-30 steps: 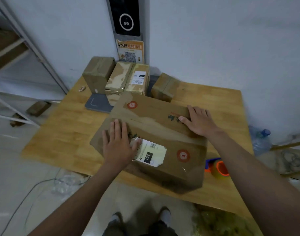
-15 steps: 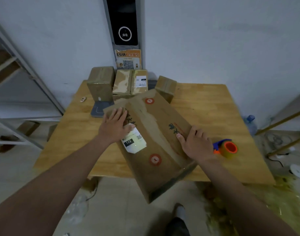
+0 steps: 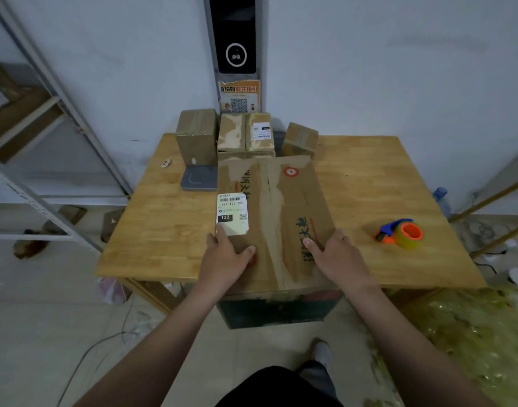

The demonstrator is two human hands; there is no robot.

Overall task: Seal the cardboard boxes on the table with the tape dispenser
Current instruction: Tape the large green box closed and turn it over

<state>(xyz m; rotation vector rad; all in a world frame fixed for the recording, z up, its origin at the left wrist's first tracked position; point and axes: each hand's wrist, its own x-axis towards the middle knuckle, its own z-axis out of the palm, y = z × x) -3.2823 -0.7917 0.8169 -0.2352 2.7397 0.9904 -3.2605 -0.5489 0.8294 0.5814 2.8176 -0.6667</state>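
A large cardboard box (image 3: 284, 207) lies lengthwise on the wooden table (image 3: 378, 183), its near end hanging over the front edge. Its two top flaps meet in a centre seam, and a white shipping label (image 3: 232, 213) is stuck on the left flap. My left hand (image 3: 227, 257) rests flat on the left flap just below the label. My right hand (image 3: 337, 254) presses flat on the right flap. An orange and blue tape dispenser (image 3: 401, 233) sits on the table to the right of the box, apart from both hands.
Three smaller cardboard boxes (image 3: 196, 136) (image 3: 246, 135) (image 3: 299, 140) stand at the table's back edge by the wall. A grey flat device (image 3: 199, 178) lies left of the big box. A metal shelf (image 3: 61, 142) stands at left, a water bottle (image 3: 442, 201) on the floor at right.
The big box has turned from a diagonal to lengthwise, square to me. Both hands slid toward its near end, still flat on the flaps. The tape dispenser has not moved.
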